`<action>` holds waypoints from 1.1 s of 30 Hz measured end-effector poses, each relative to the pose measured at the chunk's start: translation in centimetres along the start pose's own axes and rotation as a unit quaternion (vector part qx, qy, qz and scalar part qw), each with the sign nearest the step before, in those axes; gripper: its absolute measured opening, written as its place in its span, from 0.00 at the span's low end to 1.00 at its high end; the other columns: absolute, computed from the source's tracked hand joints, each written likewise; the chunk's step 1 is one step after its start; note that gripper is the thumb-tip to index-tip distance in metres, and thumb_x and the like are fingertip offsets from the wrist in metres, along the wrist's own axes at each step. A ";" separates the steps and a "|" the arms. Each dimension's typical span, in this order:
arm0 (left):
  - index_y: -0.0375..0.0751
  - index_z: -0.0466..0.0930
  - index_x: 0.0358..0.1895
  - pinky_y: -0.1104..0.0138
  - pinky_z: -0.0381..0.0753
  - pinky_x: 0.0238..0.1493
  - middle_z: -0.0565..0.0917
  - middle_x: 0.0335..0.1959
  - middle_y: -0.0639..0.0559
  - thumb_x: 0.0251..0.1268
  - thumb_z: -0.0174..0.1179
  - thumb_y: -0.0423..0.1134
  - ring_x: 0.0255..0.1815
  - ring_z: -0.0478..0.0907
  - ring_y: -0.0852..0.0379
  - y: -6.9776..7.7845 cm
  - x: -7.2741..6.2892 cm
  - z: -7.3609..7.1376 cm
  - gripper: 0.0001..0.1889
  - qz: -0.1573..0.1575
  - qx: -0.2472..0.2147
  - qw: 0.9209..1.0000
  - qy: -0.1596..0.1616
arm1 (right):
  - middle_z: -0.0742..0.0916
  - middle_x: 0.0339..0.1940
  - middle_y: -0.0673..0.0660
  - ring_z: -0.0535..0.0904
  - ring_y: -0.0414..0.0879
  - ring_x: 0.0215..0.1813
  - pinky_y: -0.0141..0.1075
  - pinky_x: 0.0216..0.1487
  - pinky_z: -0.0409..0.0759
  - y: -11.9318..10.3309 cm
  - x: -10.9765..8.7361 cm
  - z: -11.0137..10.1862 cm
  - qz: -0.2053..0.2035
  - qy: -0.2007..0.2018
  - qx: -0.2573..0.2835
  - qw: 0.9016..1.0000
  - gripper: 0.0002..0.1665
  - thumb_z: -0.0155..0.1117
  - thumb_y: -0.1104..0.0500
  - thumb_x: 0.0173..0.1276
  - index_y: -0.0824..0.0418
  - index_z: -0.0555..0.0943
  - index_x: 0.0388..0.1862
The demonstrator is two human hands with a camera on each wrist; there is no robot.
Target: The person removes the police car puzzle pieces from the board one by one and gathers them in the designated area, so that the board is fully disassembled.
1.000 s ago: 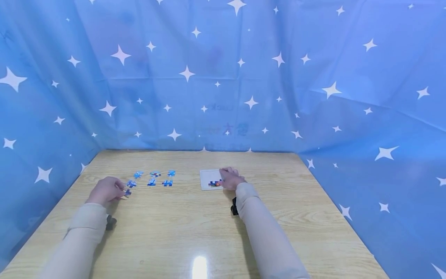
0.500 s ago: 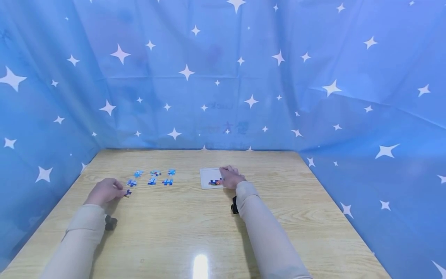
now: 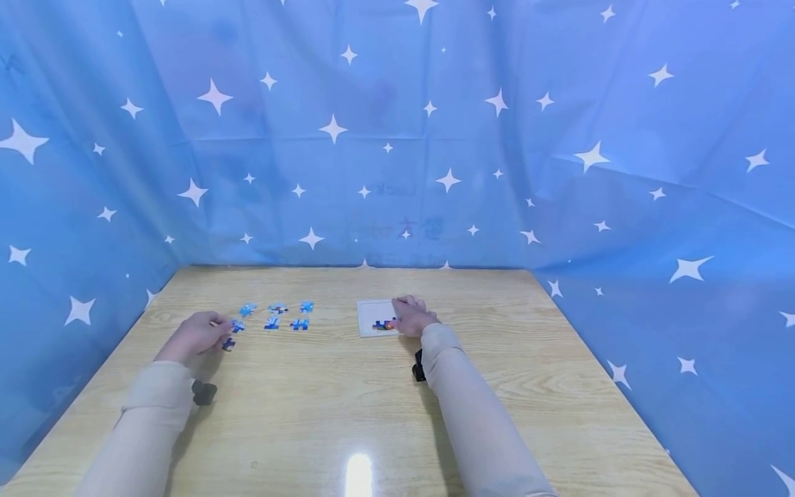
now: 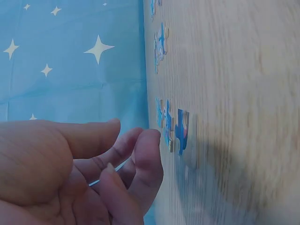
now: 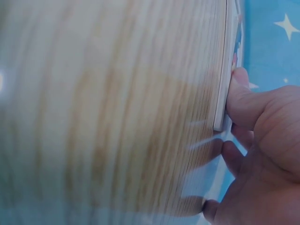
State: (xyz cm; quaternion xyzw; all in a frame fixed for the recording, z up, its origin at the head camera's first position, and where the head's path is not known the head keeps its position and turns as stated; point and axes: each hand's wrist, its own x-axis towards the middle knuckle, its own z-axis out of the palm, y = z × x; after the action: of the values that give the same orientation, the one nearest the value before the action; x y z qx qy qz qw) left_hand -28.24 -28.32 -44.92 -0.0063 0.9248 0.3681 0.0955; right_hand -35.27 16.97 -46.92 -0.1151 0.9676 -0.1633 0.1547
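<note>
My left hand [image 3: 197, 334] hovers over the left end of a group of jigsaw pieces, thumb and loosely bent fingers apart with nothing between them. Just below its fingertips lies a dark blue jigsaw piece [image 3: 229, 344], which the left wrist view shows flat on the table. Another blue jigsaw piece [image 3: 238, 326] is partly hidden behind the fingers. My right hand [image 3: 413, 317] holds the right side of a white puzzle board [image 3: 368, 312], its thumb [image 5: 240, 89] over the near edge. A few joined pieces [image 3: 381, 324] sit in the board's lower part; the hand hides the rest.
Several more blue pieces [image 3: 277, 308] lie in two loose rows between the left hand and the board. The wooden table [image 3: 298, 407] ends at a blue star-patterned curtain [image 3: 348, 166] behind and at both sides.
My left hand has come up off the dark blue jigsaw piece and shifted slightly away from me, leaving it on the table. The right hand and the board stay put.
</note>
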 end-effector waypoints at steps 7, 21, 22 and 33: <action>0.19 0.72 0.57 0.62 0.79 0.35 0.83 0.34 0.43 0.81 0.48 0.40 0.34 0.80 0.53 0.4 0.7 0.5 0.22 0.017 -0.006 1.000 -0.004 | 0.52 0.84 0.53 0.42 0.58 0.82 0.62 0.73 0.53 0.1 0.0 -0.2 -0.006 -0.002 -0.003 1.000 0.39 0.48 0.46 0.83 0.50 0.47 0.85; 0.21 0.72 0.58 0.60 0.80 0.31 0.84 0.38 0.39 0.81 0.49 0.39 0.33 0.80 0.52 2.7 1.1 2.3 0.20 0.046 -0.069 0.996 -0.032 | 0.52 0.84 0.53 0.44 0.56 0.81 0.59 0.75 0.52 -0.2 -0.6 -0.1 -0.009 0.001 0.007 1.000 0.38 0.46 0.48 0.84 0.52 0.48 0.85; 0.22 0.72 0.58 0.60 0.80 0.31 0.84 0.39 0.38 0.81 0.49 0.40 0.34 0.81 0.52 2.8 1.1 2.4 0.20 0.044 -0.074 0.996 -0.035 | 0.53 0.84 0.53 0.45 0.56 0.81 0.59 0.74 0.53 -0.2 -0.6 -0.1 -0.010 0.003 0.004 1.000 0.38 0.46 0.47 0.84 0.52 0.48 0.85; 0.22 0.72 0.58 0.57 0.80 0.39 0.83 0.42 0.38 0.82 0.48 0.41 0.45 0.84 0.44 4.6 1.7 3.4 0.20 0.074 -0.071 0.993 -0.053 | 0.53 0.84 0.52 0.46 0.56 0.81 0.60 0.73 0.54 -0.1 -0.6 0.0 -0.011 0.008 -0.002 1.000 0.38 0.46 0.46 0.84 0.52 0.48 0.85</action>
State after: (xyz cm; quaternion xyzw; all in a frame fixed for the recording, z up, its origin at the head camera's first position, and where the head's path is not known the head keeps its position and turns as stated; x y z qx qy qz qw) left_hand -29.74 -22.53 -44.48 0.0755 0.8877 0.4390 0.1164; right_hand -34.71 17.00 -46.67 -0.1244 0.9678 -0.1638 0.1453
